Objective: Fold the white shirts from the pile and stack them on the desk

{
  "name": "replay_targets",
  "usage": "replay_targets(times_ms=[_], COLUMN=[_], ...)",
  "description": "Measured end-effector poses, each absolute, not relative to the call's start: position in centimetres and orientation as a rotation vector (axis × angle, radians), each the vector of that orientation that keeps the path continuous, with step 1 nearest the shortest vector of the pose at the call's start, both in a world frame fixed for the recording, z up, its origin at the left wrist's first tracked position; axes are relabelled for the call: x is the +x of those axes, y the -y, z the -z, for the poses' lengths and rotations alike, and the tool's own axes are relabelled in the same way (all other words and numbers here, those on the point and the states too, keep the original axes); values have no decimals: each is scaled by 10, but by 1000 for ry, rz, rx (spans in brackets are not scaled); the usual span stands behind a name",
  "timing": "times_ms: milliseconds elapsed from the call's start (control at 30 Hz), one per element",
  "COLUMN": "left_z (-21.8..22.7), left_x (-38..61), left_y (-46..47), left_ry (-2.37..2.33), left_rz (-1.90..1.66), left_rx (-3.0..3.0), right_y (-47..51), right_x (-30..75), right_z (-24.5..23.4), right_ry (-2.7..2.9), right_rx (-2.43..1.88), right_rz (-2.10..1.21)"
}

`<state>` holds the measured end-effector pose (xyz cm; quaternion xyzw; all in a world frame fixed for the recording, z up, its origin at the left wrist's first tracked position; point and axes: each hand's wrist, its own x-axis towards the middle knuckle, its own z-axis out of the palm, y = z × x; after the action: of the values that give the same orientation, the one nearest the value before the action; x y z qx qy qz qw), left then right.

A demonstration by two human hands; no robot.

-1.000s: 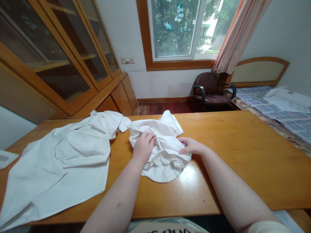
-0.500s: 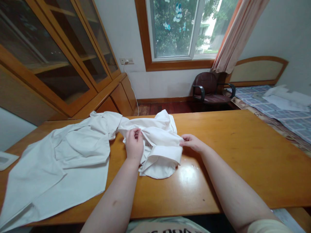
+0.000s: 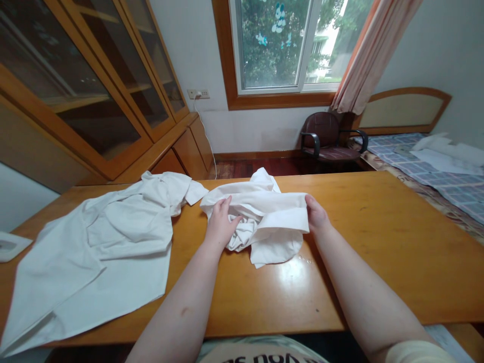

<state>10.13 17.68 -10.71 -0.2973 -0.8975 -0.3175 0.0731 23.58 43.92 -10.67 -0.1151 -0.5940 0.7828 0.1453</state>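
Observation:
A crumpled white garment (image 3: 280, 222) with a folded, band-like edge lies in front of me, partly lifted off the table. At its right end, my right hand (image 3: 316, 214) pinches the edge of the cloth, its fingers partly hidden behind it. My left hand (image 3: 222, 224) rests on the left part of the same garment, thumb and fingers apart. Loose folds bunch up beside the left thumb. To the left, a larger white garment (image 3: 128, 227) is spread on the table, touched by neither hand.
The wooden table (image 3: 378, 242) carries both garments and a white flat object (image 3: 13, 246) at its left edge. Beyond stand a glass-doored cabinet (image 3: 151, 133), a brown armchair (image 3: 327, 133) and a bed (image 3: 431, 161) with a checked cover.
The white garment has been drawn to the right and pulled straighter, coming apart from the larger one. Both hands moved right, and the left fingers went from a pinch to spread.

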Motion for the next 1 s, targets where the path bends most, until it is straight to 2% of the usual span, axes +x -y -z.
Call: replay_targets(times_ms=[167, 333, 533, 733, 833, 1000], left_z=[103, 93, 90, 86, 84, 87], left_x=[106, 118, 132, 138, 138, 132], left_y=[-178, -180, -186, -187, -186, -184], left_ry=[2632, 2424, 2396, 2390, 2409, 2484], left_rz=[861, 741, 615, 581, 619, 881], left_rx=[-863, -1171, -1420, -1498, -1562, -1380], right_y=[-438, -441, -435, -404, -394, -396], right_x=[234, 232, 235, 239, 238, 235], right_z=[106, 107, 115, 113, 111, 115], right_ry=[1463, 1385, 1657, 1887, 1998, 2189], right_rx=[-411, -364, -452, -137, 34, 109], right_rz=[-2278, -2283, -2272, -2463, -2495, -2333])
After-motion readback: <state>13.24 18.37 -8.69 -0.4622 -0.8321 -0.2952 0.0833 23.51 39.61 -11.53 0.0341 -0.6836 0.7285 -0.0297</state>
